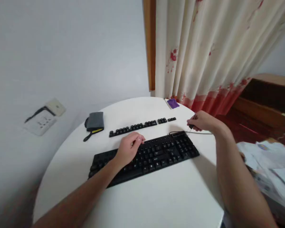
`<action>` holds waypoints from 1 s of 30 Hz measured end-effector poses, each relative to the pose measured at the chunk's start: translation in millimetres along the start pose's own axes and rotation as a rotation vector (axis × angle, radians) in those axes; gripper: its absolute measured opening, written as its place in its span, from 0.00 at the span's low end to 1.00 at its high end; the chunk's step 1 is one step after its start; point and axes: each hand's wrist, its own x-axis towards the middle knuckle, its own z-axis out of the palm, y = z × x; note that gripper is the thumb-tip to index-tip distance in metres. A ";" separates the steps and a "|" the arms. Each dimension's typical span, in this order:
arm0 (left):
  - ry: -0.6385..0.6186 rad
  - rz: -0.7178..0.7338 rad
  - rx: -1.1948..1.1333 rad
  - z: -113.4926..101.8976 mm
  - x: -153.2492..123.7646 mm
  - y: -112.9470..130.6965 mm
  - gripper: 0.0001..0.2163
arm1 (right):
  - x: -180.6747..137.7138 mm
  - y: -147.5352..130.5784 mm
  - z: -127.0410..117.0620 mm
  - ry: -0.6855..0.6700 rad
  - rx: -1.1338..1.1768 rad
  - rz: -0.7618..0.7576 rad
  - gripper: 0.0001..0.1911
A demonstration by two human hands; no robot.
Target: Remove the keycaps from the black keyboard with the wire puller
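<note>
I see right hand (200, 121), fingers pinching a small dark piece (191, 126) near far-right corner of keyboard (156, 155) on table (171, 196). Left hand (129, 146) over keyboard, fingers curled, can't tell if gripping. Keycaps (133, 128) lined up behind.

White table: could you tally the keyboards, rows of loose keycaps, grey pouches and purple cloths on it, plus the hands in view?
Black keyboard: 1
Row of loose black keycaps: 1
Grey pouch: 1
Purple cloth: 1
Hands: 2, the left hand and the right hand
Total: 6
</note>
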 end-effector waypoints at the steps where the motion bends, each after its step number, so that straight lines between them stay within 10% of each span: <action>1: 0.000 0.005 0.002 0.5 0.6 -0.5 0.14 | -0.2 0.2 -0.5 -0.003 0.018 0.009 0.12; 30: -0.036 0.005 0.006 0.7 2.1 -2.7 0.14 | 10.3 4.4 4.7 -0.138 0.228 0.084 0.23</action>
